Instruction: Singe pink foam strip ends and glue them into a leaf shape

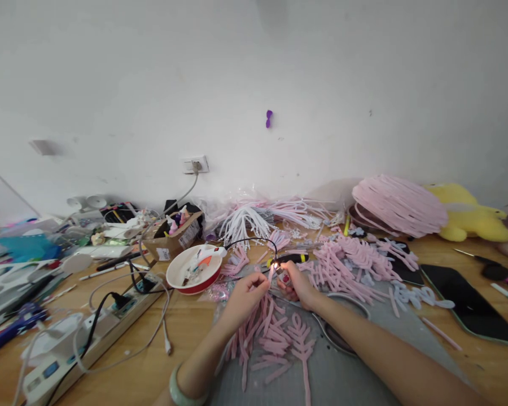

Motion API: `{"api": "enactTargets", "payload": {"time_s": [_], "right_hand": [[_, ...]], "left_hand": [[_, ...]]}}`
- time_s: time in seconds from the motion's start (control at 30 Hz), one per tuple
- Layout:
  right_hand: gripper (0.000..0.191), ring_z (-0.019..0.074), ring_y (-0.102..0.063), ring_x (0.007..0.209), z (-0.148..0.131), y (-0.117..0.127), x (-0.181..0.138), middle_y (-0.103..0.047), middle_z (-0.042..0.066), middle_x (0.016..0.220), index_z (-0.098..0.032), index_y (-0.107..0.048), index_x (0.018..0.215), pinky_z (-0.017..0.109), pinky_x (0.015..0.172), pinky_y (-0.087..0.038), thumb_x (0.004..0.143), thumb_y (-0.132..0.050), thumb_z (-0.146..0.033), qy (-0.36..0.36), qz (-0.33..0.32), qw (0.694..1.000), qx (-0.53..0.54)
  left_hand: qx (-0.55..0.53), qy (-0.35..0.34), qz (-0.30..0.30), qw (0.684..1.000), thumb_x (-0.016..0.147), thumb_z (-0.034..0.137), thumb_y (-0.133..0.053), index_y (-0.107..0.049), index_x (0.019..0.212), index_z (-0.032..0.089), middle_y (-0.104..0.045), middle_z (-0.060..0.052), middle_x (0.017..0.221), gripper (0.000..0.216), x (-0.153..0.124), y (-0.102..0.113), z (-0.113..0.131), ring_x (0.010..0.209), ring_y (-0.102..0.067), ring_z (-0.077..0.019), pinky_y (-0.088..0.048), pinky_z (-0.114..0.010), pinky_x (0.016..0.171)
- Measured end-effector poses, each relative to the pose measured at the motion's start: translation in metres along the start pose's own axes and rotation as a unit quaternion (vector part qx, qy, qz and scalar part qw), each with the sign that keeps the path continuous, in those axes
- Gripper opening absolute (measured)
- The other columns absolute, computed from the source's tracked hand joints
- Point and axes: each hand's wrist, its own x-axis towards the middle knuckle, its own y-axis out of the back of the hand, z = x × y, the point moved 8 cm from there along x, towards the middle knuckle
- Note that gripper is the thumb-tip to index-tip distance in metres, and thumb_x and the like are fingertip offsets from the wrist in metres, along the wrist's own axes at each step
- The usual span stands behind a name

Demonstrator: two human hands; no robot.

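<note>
My left hand (246, 293) is closed in a pinch on a pink fuzzy strip (271, 274), holding its tip up at a small flame. My right hand (295, 283) is wrapped round a lighter (284, 277) whose flame burns between the two hands. Under my forearms lies a grey cloth (342, 372) with several pink strips (275, 332) spread on it. A pale green bangle (182, 389) sits on my left wrist.
A red-rimmed bowl (182, 277) with a white glue gun (205, 256) stands left of the hands. A power strip (105, 327) with cables lies front left. Pink strip piles (351, 256), a phone (469, 301), a yellow plush toy (465, 217) are to the right.
</note>
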Motion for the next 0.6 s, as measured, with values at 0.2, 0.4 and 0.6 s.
{"api": "enactTargets", "payload": {"time_s": [0.2, 0.4, 0.6], "right_hand": [[0.052, 0.0033, -0.014, 0.03, 0.0058, 0.0023, 0.0021, -0.022, -0.007, 0.038, -0.017, -0.036, 0.047, 0.018, 0.035, -0.004, 0.077, -0.022, -0.057, 0.0, 0.004, 0.999, 0.05], [0.053, 0.0028, -0.014, 0.031, 0.0062, 0.0031, 0.0024, -0.023, -0.008, 0.038, -0.017, -0.037, 0.049, 0.019, 0.036, -0.003, 0.074, -0.025, -0.062, -0.007, 0.008, 0.998, 0.062], [0.054, 0.0026, -0.014, 0.031, 0.0039, 0.0023, -0.0015, -0.023, -0.008, 0.039, -0.017, -0.038, 0.049, 0.019, 0.036, -0.003, 0.074, -0.026, -0.063, -0.016, 0.019, 0.998, 0.058]], "left_hand": [[-0.084, 0.042, 0.002, 0.996, 0.066, 0.033, -0.051, -0.045, 0.054, 0.017, -0.039, 0.005, 0.053, 0.021, -0.0004, -0.0021, -0.0025, 0.054, -0.035, -0.0107, -0.027, -0.022, 0.055], [-0.123, 0.055, 0.001, 0.991, 0.062, 0.027, -0.05, -0.045, 0.052, 0.017, -0.042, 0.005, 0.051, 0.014, -0.0007, -0.0032, -0.0049, 0.053, -0.037, -0.0111, -0.029, -0.022, 0.056], [-0.134, 0.03, 0.0, 0.991, 0.067, 0.033, -0.054, -0.048, 0.056, 0.017, -0.045, 0.005, 0.055, 0.02, 0.0, -0.0025, -0.0016, 0.057, -0.041, -0.0116, -0.031, -0.022, 0.058]]}}
